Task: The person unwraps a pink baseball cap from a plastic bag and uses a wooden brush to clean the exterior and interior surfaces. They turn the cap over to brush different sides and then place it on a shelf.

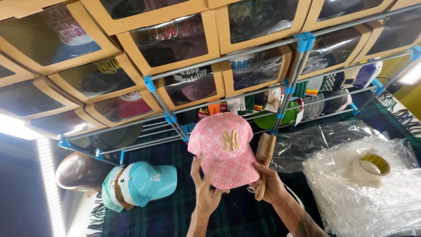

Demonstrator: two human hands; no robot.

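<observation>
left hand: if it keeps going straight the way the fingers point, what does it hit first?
The left hand points up-frame, fingertips already at the brim of the pink cap. Straight on, it meets that cap first. Beyond it come the grey rack rails and windowed cardboard boxes, though depth there is unclear.

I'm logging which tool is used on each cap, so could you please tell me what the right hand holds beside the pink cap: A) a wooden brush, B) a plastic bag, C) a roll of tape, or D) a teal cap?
A: the right hand grips a wooden brush against the pink cap.
</observation>
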